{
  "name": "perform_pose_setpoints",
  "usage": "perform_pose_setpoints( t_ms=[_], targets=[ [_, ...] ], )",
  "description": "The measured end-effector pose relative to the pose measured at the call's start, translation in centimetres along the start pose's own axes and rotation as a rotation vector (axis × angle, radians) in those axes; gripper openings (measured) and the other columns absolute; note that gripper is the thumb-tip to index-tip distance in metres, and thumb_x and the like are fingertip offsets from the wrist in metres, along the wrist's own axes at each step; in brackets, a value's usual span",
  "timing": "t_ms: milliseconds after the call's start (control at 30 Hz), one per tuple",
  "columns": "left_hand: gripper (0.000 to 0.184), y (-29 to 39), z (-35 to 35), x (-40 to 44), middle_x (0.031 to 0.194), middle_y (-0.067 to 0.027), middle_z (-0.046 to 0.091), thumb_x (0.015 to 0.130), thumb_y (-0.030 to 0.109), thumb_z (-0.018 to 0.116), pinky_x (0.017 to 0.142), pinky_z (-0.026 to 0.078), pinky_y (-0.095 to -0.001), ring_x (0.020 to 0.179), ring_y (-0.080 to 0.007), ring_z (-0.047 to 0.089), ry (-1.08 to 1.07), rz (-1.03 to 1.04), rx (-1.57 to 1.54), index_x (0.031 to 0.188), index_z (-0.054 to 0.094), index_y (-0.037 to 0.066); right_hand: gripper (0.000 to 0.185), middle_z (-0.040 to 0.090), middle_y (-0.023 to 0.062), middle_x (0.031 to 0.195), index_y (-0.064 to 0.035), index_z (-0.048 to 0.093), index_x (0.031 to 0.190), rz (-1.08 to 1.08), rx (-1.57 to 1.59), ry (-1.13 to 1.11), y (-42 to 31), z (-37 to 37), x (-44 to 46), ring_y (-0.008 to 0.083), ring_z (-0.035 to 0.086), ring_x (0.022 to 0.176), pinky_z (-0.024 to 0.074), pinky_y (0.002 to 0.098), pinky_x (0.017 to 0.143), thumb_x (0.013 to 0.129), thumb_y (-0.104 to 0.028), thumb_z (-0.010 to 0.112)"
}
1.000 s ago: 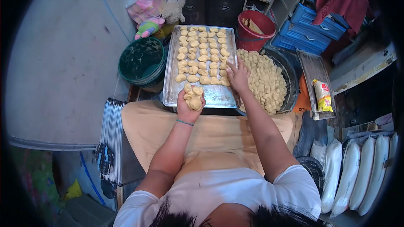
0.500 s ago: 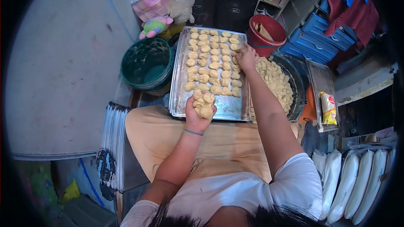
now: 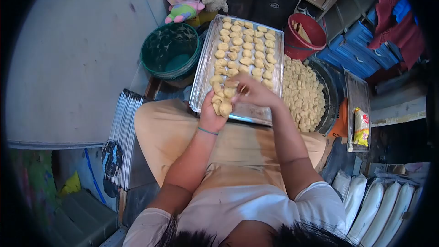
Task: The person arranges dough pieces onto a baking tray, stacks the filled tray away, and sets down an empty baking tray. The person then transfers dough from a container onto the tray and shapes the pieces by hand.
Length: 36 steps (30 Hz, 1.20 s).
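While the L hand [image 3: 211, 115] was clamped on a dough clump [image 3: 223, 102] nr the tray's [image 3: 254, 112] near-L corner, the R hand [image 3: 258, 92] was beside it, R grip unclear.

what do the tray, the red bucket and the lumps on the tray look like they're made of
Tray: bare metal, perhaps aluminium, with a worn silvery sheen.
Red bucket: probably plastic, evenly coloured, with a smooth wall.
Lumps: apparently soft dough, pale yellow and mostly matte, rounded with some folds.
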<state>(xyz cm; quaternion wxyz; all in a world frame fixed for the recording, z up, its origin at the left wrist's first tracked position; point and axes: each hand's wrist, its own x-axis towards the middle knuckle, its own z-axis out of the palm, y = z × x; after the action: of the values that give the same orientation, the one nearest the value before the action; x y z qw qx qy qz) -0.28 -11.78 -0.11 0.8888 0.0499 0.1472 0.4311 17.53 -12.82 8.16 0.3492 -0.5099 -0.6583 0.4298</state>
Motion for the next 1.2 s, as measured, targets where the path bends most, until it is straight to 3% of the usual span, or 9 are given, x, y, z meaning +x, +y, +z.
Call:
perform_pose_setpoints(
  t_ms=[133,233,400,500,667,767,900,1067,1200],
  targets=[
    [0.030,0.4,-2.9,-0.3,0.104,-0.0091,0.065,0.097,0.034,0.049,0.071,0.055,-0.0387,0.094,-0.0250,0.064,0.071,0.051,0.014,0.113,0.059,0.010,0.034,0.064,0.0067,0.090,-0.0045,0.065,0.109,0.032,0.585,0.192,5.4,5.2,-1.1,0.0136,0.060,0.081,0.0498,0.0287,0.072,0.081,-0.017,0.079],
    [0.030,1.4,-4.4,-1.2,0.101,-0.0099,0.065,0.095,0.034,0.051,0.067,0.055,-0.0390,0.091,-0.0257,0.065,0.149,0.105,0.068,0.111,0.059,0.009,0.028,0.065,0.0058,0.086,-0.0038,0.066,0.100,0.034,0.221,0.613,5.2,6.4,0.3,0.0162,0.062,0.078,0.0507,0.0299,0.070,0.080,-0.018,0.080],
    [0.029,4.0,-5.5,-1.9,0.098,-0.0091,0.065,0.095,0.033,0.053,0.066,0.055,-0.0376,0.088,-0.0247,0.065,0.155,0.148,0.163,0.111,0.060,0.009,0.020,0.064,0.0059,0.089,-0.0132,0.072,0.085,-0.154,-0.635,0.546,5.6,10.3,2.8,0.0268,0.055,0.091,0.0389,0.0416,0.084,0.074,-0.029,0.077],
    [0.028,4.4,-5.7,-2.4,0.097,-0.0084,0.065,0.095,0.031,0.056,0.069,0.055,-0.0353,0.087,-0.0230,0.065,0.209,0.111,0.240,0.112,0.060,0.009,0.019,0.062,0.0072,0.093,-0.0134,0.074,0.089,-0.187,-0.612,0.666,5.3,10.6,2.3,0.0276,0.055,0.097,0.0380,0.0433,0.087,0.076,-0.027,0.075],
    [0.030,3.0,-3.5,-2.7,0.094,-0.0062,0.066,0.094,0.031,0.060,0.072,0.055,-0.0333,0.082,-0.0214,0.065,0.102,-0.097,0.380,0.111,0.060,0.007,0.031,0.060,0.0028,0.092,-0.0053,0.064,0.114,-0.042,0.321,0.139,4.8,9.2,-0.7,0.0094,0.056,0.074,0.0477,0.0260,0.064,0.086,-0.016,0.073],
    [0.031,2.1,-5.4,-1.7,0.094,-0.0079,0.066,0.094,0.032,0.060,0.072,0.055,-0.0353,0.082,-0.0229,0.065,0.079,-0.107,0.297,0.111,0.060,0.006,0.027,0.061,0.0012,0.089,-0.0052,0.065,0.108,-0.015,0.392,0.619,7.5,8.5,-0.3,0.0096,0.056,0.073,0.0476,0.0263,0.064,0.085,-0.015,0.074],
    [0.032,1.7,-3.8,-2.2,0.096,-0.0106,0.066,0.092,0.025,0.055,0.071,0.056,-0.0368,0.082,-0.0243,0.065,0.154,0.014,0.285,0.115,0.058,0.003,0.025,0.062,0.0052,0.088,-0.0069,0.068,0.100,-0.136,-0.782,0.570,7.8,7.9,-1.6,0.0202,0.059,0.090,0.0468,0.0335,0.075,0.085,-0.026,0.073],
    [0.033,1.3,-3.5,-2.2,0.108,-0.0141,0.065,0.088,0.022,0.052,0.064,0.056,-0.0367,0.087,-0.0273,0.066,0.044,-0.040,0.290,0.117,0.056,0.007,0.024,0.063,0.0039,0.091,-0.0043,0.068,0.111,-0.035,0.321,0.345,5.7,8.5,-3.4,0.0174,0.063,0.087,0.0493,0.0305,0.076,0.091,-0.017,0.067],
    [0.036,-0.7,-2.5,-2.5,0.108,-0.0148,0.063,0.086,0.019,0.053,0.066,0.056,-0.0371,0.088,-0.0291,0.065,0.032,-0.045,0.391,0.120,0.055,0.006,0.018,0.067,0.0025,0.083,0.0004,0.067,0.106,0.052,0.386,0.403,7.5,6.8,-4.4,0.0091,0.059,0.076,0.0489,0.0243,0.071,0.090,-0.009,0.067]
  ],
)
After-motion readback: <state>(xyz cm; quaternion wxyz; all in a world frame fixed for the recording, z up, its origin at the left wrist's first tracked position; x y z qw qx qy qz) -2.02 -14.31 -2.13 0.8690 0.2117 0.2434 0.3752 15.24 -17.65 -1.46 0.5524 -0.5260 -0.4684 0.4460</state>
